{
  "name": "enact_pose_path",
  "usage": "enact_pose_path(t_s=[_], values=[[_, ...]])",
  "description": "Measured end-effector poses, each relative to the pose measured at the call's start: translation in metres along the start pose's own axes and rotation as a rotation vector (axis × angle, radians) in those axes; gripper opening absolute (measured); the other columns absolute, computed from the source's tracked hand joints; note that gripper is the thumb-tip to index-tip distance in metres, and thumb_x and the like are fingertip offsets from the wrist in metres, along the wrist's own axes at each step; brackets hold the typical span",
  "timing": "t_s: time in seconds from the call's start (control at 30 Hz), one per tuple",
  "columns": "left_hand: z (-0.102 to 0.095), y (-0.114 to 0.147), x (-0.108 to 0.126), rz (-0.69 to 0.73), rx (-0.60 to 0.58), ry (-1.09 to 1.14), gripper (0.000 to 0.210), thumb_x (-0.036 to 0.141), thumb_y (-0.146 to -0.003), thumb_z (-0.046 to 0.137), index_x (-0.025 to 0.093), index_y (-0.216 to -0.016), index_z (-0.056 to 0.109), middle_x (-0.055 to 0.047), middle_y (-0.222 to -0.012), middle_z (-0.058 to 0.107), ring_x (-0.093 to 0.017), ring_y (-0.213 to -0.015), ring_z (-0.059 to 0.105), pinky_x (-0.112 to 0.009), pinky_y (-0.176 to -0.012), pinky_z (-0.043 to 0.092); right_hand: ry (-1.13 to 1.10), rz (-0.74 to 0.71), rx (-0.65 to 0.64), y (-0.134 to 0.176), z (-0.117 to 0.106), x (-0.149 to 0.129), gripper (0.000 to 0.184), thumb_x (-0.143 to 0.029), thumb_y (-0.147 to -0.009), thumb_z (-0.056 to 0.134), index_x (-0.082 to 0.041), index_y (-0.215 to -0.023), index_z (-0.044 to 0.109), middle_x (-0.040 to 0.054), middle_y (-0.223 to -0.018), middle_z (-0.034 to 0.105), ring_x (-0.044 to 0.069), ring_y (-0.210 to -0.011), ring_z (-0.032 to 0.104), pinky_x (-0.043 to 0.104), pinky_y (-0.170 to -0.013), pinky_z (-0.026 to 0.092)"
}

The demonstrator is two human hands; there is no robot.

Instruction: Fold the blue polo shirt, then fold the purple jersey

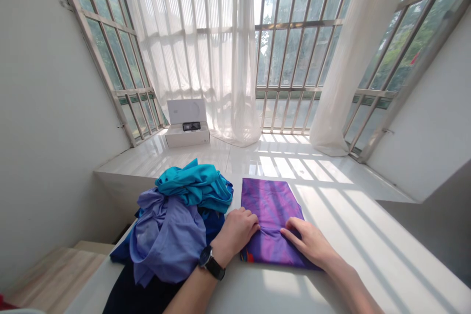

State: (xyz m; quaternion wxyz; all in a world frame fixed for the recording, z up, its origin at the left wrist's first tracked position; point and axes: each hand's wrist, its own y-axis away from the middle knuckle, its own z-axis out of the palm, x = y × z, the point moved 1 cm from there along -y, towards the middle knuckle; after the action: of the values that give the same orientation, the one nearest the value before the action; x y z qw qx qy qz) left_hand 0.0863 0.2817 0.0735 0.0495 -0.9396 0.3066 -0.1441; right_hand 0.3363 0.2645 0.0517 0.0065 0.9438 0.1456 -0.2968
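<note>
A folded purple garment (270,201) with darker streaks lies flat on the white table. A small patch of red and other colours shows at its lower left corner. My left hand (239,228), with a black watch on the wrist, is closed with curled fingers on the garment's left edge. On the right part of the cloth, my right hand (303,240) pinches the fabric between thumb and fingers. A shallow crease runs across the cloth between both hands. Left of my left hand is a heap of crumpled clothes, with a teal garment (198,184) above a lavender one (167,240).
Dark blue and black cloth (128,289) lies under the heap. An opened white box (187,136) holding a black device stands on the sill (235,159). Sheer curtains (235,83) and barred windows rise behind. Barred sunlight falls across the table (353,240).
</note>
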Motion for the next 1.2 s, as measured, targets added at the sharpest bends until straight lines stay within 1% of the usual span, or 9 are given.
enact_pose_path(t_s=[0.23,0.5,0.67,0.8,1.1,1.2], values=[[-0.002,0.001,-0.001,-0.032,-0.024,-0.03,0.021,0.034,-0.101,0.061,0.019,-0.093,0.074,-0.006,-0.092,0.073,-0.024,-0.09,0.067,-0.033,-0.078,0.049,-0.007,0.02,0.022,-0.001,0.0,0.001,0.039,-0.057,-0.096,0.047,-0.025,-0.077,0.056,0.0032,-0.08,0.071,0.024,-0.075,0.066,0.035,-0.071,0.047],[-0.008,0.003,0.003,-0.045,-0.054,-0.077,0.027,0.036,-0.102,0.057,0.019,-0.094,0.077,-0.007,-0.096,0.074,-0.025,-0.093,0.067,-0.035,-0.08,0.051,0.013,0.049,-0.029,-0.003,0.003,0.005,0.039,-0.058,-0.097,0.043,-0.025,-0.078,0.051,0.0047,-0.082,0.07,0.024,-0.078,0.065,0.036,-0.074,0.045],[-0.011,0.003,0.007,-0.062,-0.068,-0.099,0.026,0.038,-0.099,0.062,0.016,-0.093,0.075,-0.009,-0.096,0.073,-0.027,-0.096,0.067,-0.036,-0.082,0.052,0.018,0.055,-0.034,-0.002,0.004,0.005,0.039,-0.059,-0.097,0.042,-0.025,-0.078,0.05,0.0049,-0.083,0.07,0.025,-0.079,0.065,0.036,-0.074,0.045],[-0.01,0.003,0.008,-0.07,-0.083,-0.079,0.022,0.036,-0.098,0.064,0.016,-0.096,0.073,-0.009,-0.099,0.073,-0.027,-0.098,0.067,-0.035,-0.082,0.052,0.027,0.054,-0.027,-0.002,0.004,0.006,0.039,-0.059,-0.097,0.042,-0.026,-0.078,0.05,0.005,-0.082,0.07,0.025,-0.078,0.065,0.036,-0.073,0.044],[-0.005,0.002,0.002,-0.106,-0.072,-0.041,0.023,0.036,-0.102,0.057,0.018,-0.096,0.069,-0.007,-0.098,0.073,-0.024,-0.094,0.068,-0.032,-0.079,0.05,0.059,0.056,-0.007,-0.001,0.002,0.005,0.039,-0.059,-0.096,0.044,-0.025,-0.077,0.051,0.0045,-0.081,0.069,0.024,-0.078,0.065,0.033,-0.072,0.044],[-0.005,0.003,0.002,-0.097,-0.066,-0.049,0.023,0.036,-0.104,0.054,0.019,-0.097,0.068,-0.007,-0.097,0.073,-0.024,-0.094,0.068,-0.032,-0.078,0.049,0.063,0.059,-0.014,-0.001,0.0,0.006,0.039,-0.06,-0.094,0.049,-0.025,-0.078,0.051,0.0044,-0.082,0.07,0.024,-0.078,0.065,0.033,-0.072,0.043]])
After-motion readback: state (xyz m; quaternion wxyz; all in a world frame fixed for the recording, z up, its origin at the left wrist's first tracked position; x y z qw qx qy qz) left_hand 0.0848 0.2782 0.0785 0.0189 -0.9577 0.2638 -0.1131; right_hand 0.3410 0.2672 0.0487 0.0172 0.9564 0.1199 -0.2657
